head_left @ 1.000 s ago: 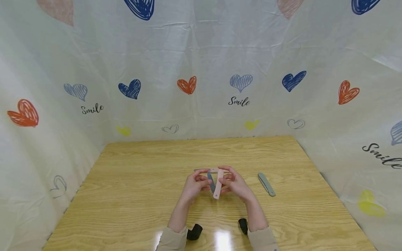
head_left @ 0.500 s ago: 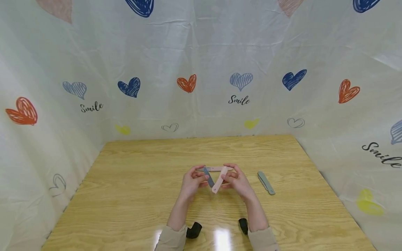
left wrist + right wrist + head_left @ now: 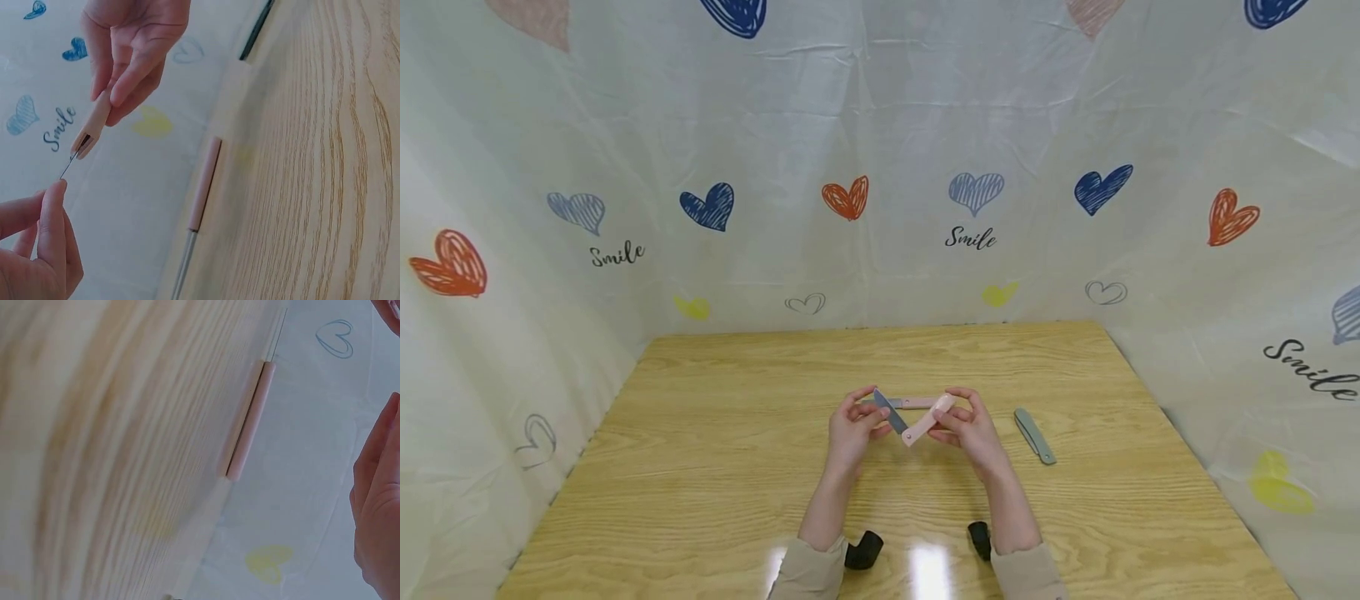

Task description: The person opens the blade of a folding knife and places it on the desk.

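A folding knife point(image 3: 917, 430) with a pink handle and a grey blade hangs half unfolded over the table, pivot toward the person. My left hand point(image 3: 848, 435) pinches its blade point(image 3: 890, 412) between thumb and fingers. The handle is in the grip of my right hand point(image 3: 967, 428). In the left wrist view the blade shows edge-on, coming out of the handle point(image 3: 94, 125). Behind the hands lies a second pink-handled folding knife point(image 3: 917, 402), unfolded, its blade pointing left. A green folding knife point(image 3: 1034, 436) lies folded to the right of my right hand.
The wooden table point(image 3: 737, 450) reaches back to a white curtain point(image 3: 910, 133) printed with hearts and "Smile". Black wrist-worn pieces sit beside the left cuff point(image 3: 864, 551) and the right cuff point(image 3: 979, 540).
Both hands have drawn apart and slightly upward in the head view. The angle between the held folding knife's blade and handle has widened. The two knives on the table have stayed put.
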### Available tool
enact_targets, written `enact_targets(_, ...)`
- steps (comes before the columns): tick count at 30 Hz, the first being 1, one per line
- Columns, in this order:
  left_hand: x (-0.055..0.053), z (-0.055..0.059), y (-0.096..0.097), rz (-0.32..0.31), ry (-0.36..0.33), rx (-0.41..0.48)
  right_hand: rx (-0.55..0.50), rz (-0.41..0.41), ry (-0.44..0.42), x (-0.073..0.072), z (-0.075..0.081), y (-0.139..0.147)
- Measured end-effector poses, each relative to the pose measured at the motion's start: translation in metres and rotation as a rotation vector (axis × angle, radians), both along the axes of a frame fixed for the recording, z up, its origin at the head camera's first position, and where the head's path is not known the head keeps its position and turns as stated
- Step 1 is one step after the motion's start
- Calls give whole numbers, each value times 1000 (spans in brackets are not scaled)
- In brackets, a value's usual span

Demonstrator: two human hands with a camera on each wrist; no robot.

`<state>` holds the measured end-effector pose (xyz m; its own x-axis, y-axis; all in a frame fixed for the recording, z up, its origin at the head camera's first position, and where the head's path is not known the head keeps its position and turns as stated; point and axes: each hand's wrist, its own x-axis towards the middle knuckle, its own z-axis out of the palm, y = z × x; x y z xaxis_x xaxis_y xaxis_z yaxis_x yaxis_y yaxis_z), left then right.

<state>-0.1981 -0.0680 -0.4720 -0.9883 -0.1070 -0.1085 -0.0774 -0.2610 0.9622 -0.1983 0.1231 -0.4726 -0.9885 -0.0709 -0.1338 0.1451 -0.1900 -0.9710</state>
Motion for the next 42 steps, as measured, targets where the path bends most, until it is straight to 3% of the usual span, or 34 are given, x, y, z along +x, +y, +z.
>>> enact_targets(10, -2, -1, 5, 114, 28, 156, -99, -59, 0, 0, -1, -2)
enact_targets(24, 0, -5, 16, 275, 36, 267, -204, -172, -39, 0, 1, -9)
enact_targets(33, 1, -6, 20, 307, 39, 301, -278, -220, -34, 1, 0, -13)
enact_targets(42, 4, -5, 26, 357, 96, 337, -303, -253, -42, 1, 0, -16)
